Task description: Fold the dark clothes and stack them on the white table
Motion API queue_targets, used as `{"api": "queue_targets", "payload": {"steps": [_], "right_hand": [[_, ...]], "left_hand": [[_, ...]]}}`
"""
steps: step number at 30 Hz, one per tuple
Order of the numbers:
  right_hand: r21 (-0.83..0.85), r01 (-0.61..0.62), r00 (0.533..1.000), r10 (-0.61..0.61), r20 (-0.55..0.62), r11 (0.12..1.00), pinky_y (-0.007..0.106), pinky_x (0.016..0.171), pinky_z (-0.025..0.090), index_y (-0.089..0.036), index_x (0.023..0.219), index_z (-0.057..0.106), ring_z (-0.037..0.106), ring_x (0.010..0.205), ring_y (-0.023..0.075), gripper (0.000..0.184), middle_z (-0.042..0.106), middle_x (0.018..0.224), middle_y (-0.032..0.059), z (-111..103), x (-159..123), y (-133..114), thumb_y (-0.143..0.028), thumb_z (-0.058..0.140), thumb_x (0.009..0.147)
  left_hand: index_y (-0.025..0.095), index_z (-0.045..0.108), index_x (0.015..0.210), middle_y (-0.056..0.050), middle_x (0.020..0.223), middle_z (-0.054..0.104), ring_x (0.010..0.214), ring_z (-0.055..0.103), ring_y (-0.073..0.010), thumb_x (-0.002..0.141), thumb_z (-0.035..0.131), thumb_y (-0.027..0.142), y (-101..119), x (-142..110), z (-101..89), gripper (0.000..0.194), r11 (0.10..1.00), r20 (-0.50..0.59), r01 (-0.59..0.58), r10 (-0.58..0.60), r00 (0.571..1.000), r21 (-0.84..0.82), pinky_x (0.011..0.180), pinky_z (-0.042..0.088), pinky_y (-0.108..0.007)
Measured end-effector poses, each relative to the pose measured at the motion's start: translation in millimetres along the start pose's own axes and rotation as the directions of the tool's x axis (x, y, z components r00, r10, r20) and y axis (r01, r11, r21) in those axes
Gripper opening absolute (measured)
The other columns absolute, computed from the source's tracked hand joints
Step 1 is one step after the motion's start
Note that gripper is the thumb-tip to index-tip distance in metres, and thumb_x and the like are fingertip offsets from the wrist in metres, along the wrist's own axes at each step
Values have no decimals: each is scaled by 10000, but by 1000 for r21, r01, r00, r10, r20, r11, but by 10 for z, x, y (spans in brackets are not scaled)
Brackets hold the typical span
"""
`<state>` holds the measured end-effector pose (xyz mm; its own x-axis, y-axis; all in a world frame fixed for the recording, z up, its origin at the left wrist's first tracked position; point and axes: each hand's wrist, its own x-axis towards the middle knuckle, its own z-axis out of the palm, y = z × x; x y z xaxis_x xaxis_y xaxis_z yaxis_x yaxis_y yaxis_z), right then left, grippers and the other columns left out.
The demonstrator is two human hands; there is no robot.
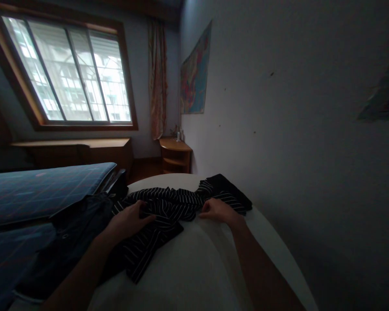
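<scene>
A brown wooden corner unit with a curved front stands by the far wall, open shelves below its top. On that top is a small white bottle among other small items; what the bottle contains, and what the dim shelves hold, I cannot tell.

Nearer, a black garment with thin white stripes lies rumpled across a white, round-edged surface, one striped end angled toward the person. A plain black cloth lies at its right end, touching it; whether the two are one piece is unclear. To the left is a dark blue garment, lying between the striped one and a blue plaid mattress.

The left hand is half open — thumb spread well away from the bent fingers — and rests on the left part of the striped garment. The right hand is at the near edge of the garment's right part, fingers curled, thumb and forefinger tips close together. Whether a bit of cloth is caught between those tips is too dim to see.
</scene>
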<state>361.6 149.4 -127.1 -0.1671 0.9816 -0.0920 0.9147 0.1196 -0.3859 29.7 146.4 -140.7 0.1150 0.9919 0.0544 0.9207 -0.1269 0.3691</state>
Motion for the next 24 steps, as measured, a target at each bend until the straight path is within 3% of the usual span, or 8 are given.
{"api": "queue_targets", "payload": {"steps": [3, 7, 9, 12, 15, 18, 21, 24], "right_hand": [[-135, -16, 1000, 17, 13, 991, 307, 737, 493, -185, 924, 747, 693, 953, 296, 382, 747, 994, 115, 256, 37, -181, -486, 769, 690], [-169, -59, 988, 32, -154, 984, 326, 746, 497, -154, 971, 732, 706, 940, 300, 299, 741, 1005, 167, 510, 128, -326, -399, 598, 863], [-169, -77, 979, 43, -201, 983, 316, 761, 490, -171, 1002, 722, 704, 947, 274, 261, 741, 1017, 152, 492, 144, -330, -318, 531, 904], [-117, -57, 970, 27, -243, 991, 285, 750, 475, -209, 1006, 712, 698, 946, 234, 250, 748, 1001, 96, 333, 122, -295, -329, 511, 917], [-67, 72, 979, -84, -188, 995, 252, 719, 461, -237, 956, 724, 698, 914, 200, 197, 755, 970, 39, 234, 86, -302, -332, 569, 880], [-132, 202, 971, -217, -104, 970, 251, 747, 466, -281, 1032, 718, 698, 927, 201, 216, 754, 1012, 14, 320, 80, -374, -313, 632, 836], [-279, 213, 963, -250, -104, 936, 288, 789, 481, -275, 1099, 694, 699, 951, 238, 265, 748, 1051, 53, 473, 106, -444, -322, 633, 846], [-373, 180, 967, -234, -103, 910, 303, 776, 489, -218, 1013, 713, 710, 919, 250, 212, 747, 1019, 107, 552, 130, -466, -255, 531, 911]], "left_hand": [[196, 631, 1074, -105, 1060, 718, 970, 678, -282, 752, 652, 460, 41, -32, 56, 417, 993, 80, -103, 99, 992, 53, 781, 485, -325], [235, 663, 886, -38, 893, 733, 849, 691, -225, 799, 559, 304, 67, -20, 32, 153, 990, 104, -135, 131, 986, 28, 684, 450, -280], [240, 659, 875, -30, 868, 733, 848, 690, -222, 822, 526, 304, 84, -1, -27, 157, 994, 9, -110, 110, 994, -18, 692, 446, -281], [233, 640, 942, -27, 884, 733, 756, 692, -210, 844, 485, 355, 119, 24, -131, 221, 992, -186, -40, 17, 982, -116, 692, 456, -291], [225, 627, 977, -15, 908, 731, 599, 673, -182, 833, 472, 419, 151, 26, -193, 287, 977, -269, -23, -36, 963, -213, 664, 469, -294], [219, 625, 973, -21, 953, 736, 557, 670, -173, 824, 476, 428, 169, 16, -198, 296, 969, -287, -17, -56, 956, -246, 683, 483, -302], [218, 615, 988, -25, 917, 743, 590, 680, -190, 839, 477, 413, 175, 15, -180, 281, 967, -262, 14, -83, 961, -255, 698, 490, -310], [223, 611, 985, -19, 827, 732, 652, 695, -211, 852, 476, 392, 176, 28, -159, 254, 963, -220, 43, -105, 970, -266, 693, 497, -309]]}}
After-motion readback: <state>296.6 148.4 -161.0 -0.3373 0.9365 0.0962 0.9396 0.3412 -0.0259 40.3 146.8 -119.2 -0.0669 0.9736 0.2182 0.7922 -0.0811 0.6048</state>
